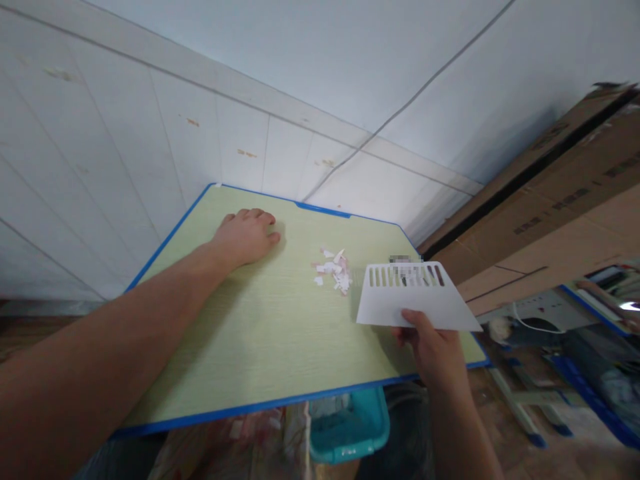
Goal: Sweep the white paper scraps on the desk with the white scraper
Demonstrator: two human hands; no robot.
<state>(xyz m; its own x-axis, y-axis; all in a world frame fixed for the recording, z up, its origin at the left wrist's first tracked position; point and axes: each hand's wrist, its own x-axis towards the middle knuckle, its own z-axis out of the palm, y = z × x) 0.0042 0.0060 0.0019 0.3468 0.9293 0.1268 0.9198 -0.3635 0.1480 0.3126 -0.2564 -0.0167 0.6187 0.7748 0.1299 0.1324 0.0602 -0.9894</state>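
Observation:
A white sheet of paper or card with a row of narrow slots [400, 301] is pinched between the thumb and fingers of my right hand [425, 337], held above the right part of the table. On the left side of the light green tabletop [260, 333], my left hand [247, 235] lies palm down with its fingers slightly bent and apart, and nothing shows in it. Small white paper scraps [337, 270] are heaped on the tabletop between my two hands. A small blurred patch covers part of the slots' far edge.
Below the table's blue front edge hangs or stands a teal basket [350, 440]. Behind the table is a white wall with a grey cable [390, 123]. Large cardboard boxes [550, 200] lean at the right. Another desk [600, 310] and a person's arm show at the far right.

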